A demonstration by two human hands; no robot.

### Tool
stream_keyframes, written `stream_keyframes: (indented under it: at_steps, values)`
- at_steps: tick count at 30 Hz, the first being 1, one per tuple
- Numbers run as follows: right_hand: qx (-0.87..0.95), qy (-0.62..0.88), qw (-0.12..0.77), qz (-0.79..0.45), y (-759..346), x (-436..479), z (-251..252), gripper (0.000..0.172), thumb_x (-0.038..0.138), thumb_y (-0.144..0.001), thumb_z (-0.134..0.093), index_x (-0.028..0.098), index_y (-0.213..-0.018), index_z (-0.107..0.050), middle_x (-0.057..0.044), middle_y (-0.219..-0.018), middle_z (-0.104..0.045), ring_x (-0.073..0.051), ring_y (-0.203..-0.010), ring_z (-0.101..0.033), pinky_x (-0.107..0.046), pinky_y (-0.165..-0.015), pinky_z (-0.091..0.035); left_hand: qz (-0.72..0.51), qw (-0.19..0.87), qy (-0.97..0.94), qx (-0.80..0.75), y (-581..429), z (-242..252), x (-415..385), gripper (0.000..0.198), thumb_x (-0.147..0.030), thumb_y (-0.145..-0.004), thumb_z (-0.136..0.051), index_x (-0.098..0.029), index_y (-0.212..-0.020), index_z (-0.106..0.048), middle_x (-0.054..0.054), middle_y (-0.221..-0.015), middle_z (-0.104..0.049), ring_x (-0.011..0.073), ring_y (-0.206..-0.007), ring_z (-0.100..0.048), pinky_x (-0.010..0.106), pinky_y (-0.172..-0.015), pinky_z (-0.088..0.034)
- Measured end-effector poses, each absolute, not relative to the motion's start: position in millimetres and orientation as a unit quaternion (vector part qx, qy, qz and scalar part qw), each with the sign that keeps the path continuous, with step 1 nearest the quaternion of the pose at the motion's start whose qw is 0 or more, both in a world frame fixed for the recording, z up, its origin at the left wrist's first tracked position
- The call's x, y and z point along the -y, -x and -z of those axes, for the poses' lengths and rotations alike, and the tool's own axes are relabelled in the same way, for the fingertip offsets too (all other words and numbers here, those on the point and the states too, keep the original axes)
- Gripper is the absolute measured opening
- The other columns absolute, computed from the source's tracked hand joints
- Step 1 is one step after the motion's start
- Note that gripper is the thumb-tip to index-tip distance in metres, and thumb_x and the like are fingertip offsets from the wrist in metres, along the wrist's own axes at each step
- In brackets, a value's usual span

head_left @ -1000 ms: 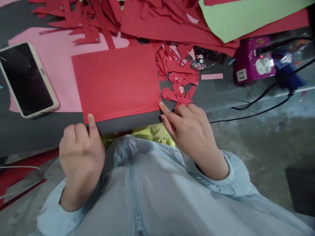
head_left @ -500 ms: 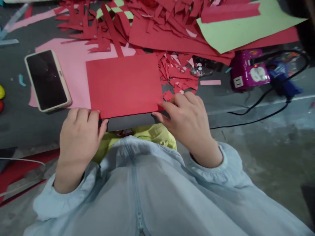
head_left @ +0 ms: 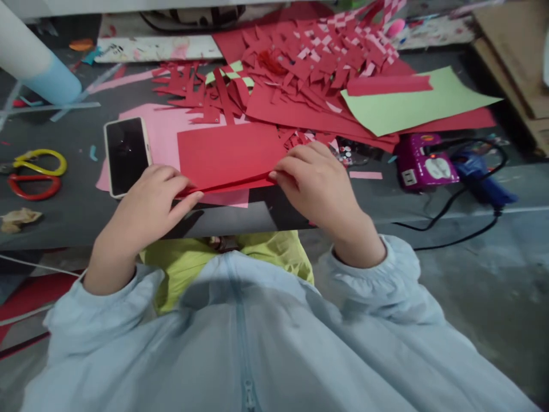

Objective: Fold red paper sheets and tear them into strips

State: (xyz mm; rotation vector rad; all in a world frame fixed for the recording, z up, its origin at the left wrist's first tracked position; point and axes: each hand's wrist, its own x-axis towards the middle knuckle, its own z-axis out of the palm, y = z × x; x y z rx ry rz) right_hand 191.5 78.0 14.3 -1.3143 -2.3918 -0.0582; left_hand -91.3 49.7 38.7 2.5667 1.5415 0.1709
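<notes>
A red sheet of paper [head_left: 229,151] lies on the dark table, its near edge lifted and bent upward in a narrow strip. My left hand [head_left: 154,197] pinches the near left corner between thumb and fingers. At the near right corner, my right hand [head_left: 315,183] holds the same edge between thumb and forefinger. Under the red paper is a pink sheet [head_left: 160,137], with one corner showing below the near edge. A phone [head_left: 127,154] rests on the pink sheet, just beyond my left hand. Small red scraps [head_left: 295,137] lie beyond my right hand.
Red cut strips and sheets [head_left: 291,97] are heaped at the back, with a green sheet [head_left: 412,103] on the right. A purple power adapter [head_left: 424,163] with cords and a blue glue gun [head_left: 482,177] sit at right. Scissors [head_left: 38,171] lie at left.
The near edge of the red paper has been raised and bent up by both hands. The pink sheet's corner now shows below it. My view has tilted upward, showing more of the table's back.
</notes>
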Motion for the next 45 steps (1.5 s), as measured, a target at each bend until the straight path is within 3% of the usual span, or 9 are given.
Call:
stream_keyframes:
  at_steps: [8,14,19,23,26,30,38,42,45]
  values:
    - [0.842,0.46,0.274,-0.062,-188.5,-117.6,-33.9,0.018,0.029,-0.091,-0.055,0.02,-0.08,-0.066,-0.006,-0.079,-0.066,-0.022,-0.078,-0.057,-0.036,-0.074,-0.041,-0.169,0.182,-0.798,-0.55,100.4,-66.3,-83.9,0.026,-0.045,-0.081,-0.06,-0.019,-0.084,-0.065,0.003,-0.084,-0.067,0.0185,-0.076,-0.059,0.031,-0.069,-0.043]
    - [0.791,0.456,0.372,-0.165,-180.5,-143.0,-44.0,0.01,0.027,-0.084,-0.062,0.021,-0.079,-0.069,-0.003,-0.079,-0.071,-0.018,-0.072,-0.061,-0.032,-0.068,-0.046,-0.293,0.209,-0.733,-0.576,110.6,-71.4,-105.1,0.025,-0.038,-0.087,-0.058,-0.017,-0.079,-0.068,-0.002,-0.071,-0.061,0.0099,-0.062,-0.047,0.025,-0.06,-0.036]
    - [0.724,0.44,0.448,-0.288,-172.1,-161.5,-40.5,0.007,0.024,-0.076,-0.067,0.018,-0.074,-0.07,-0.002,-0.071,-0.068,-0.014,-0.064,-0.058,-0.028,-0.06,-0.045,-0.442,0.294,-0.647,-0.547,118.0,-52.6,-126.9,0.026,-0.043,-0.079,-0.073,-0.019,-0.088,-0.075,0.0,-0.081,-0.073,0.0112,-0.066,-0.057,0.025,-0.063,-0.045]
    - [0.672,0.436,0.439,-0.407,-170.5,-173.4,-30.6,0.012,0.029,-0.071,-0.071,0.017,-0.07,-0.069,-0.001,-0.066,-0.067,-0.012,-0.061,-0.056,-0.026,-0.059,-0.045,-0.503,0.371,-0.584,-0.519,122.1,-36.8,-137.6,0.028,-0.048,-0.072,-0.079,-0.021,-0.079,-0.076,0.0,-0.075,-0.072,0.0118,-0.065,-0.061,0.028,-0.064,-0.049]
    - [0.651,0.443,0.406,-0.463,-172.5,-177.6,-23.6,0.016,0.032,-0.07,-0.074,0.017,-0.069,-0.07,0.0,-0.065,-0.066,-0.01,-0.059,-0.054,-0.026,-0.059,-0.045,-0.498,0.406,-0.55,-0.534,125.0,-34.9,-137.3,0.025,-0.046,-0.072,-0.08,-0.022,-0.077,-0.075,-0.003,-0.069,-0.069,0.01,-0.063,-0.058,0.028,-0.063,-0.049]
    - [0.639,0.464,0.372,-0.487,-175.6,-177.6,-20.4,0.015,0.033,-0.071,-0.075,0.018,-0.07,-0.072,0.001,-0.066,-0.066,-0.01,-0.059,-0.054,-0.026,-0.059,-0.044,-0.412,0.434,-0.581,-0.552,127.4,-40.6,-131.1,0.017,-0.04,-0.08,-0.075,-0.023,-0.083,-0.073,-0.006,-0.078,-0.069,0.0097,-0.074,-0.057,0.029,-0.072,-0.049]
    - [0.651,0.485,0.35,-0.468,-175.9,-175.2,-21.4,0.014,0.034,-0.073,-0.076,0.02,-0.073,-0.073,0.0,-0.069,-0.068,-0.013,-0.062,-0.058,-0.028,-0.06,-0.047,-0.345,0.392,-0.595,-0.611,128.0,-44.3,-126.4,0.026,-0.047,-0.082,-0.07,-0.021,-0.082,-0.07,-0.004,-0.069,-0.061,0.0085,-0.053,-0.047,0.027,-0.05,-0.042]
    - [0.674,0.484,0.367,-0.421,-173.8,-171.7,-25.9,0.008,0.028,-0.072,-0.074,0.021,-0.071,-0.073,0.0,-0.069,-0.069,-0.015,-0.064,-0.06,-0.03,-0.062,-0.049,-0.267,0.291,-0.717,-0.575,123.8,-63.1,-120.8,0.018,-0.035,-0.084,-0.066,-0.019,-0.078,-0.066,0.0,-0.082,-0.067,0.0133,-0.075,-0.058,0.028,-0.07,-0.047]
    - [0.715,0.479,0.365,-0.356,-173.1,-162.4,-37.6,0.006,0.025,-0.074,-0.073,0.02,-0.072,-0.072,-0.002,-0.07,-0.07,-0.017,-0.067,-0.063,-0.032,-0.064,-0.049,-0.214,0.209,-0.781,-0.548,119.4,-74.6,-106.5,0.015,-0.035,-0.083,-0.065,-0.02,-0.085,-0.069,0.001,-0.091,-0.072,0.0149,-0.076,-0.062,0.028,-0.07,-0.047]
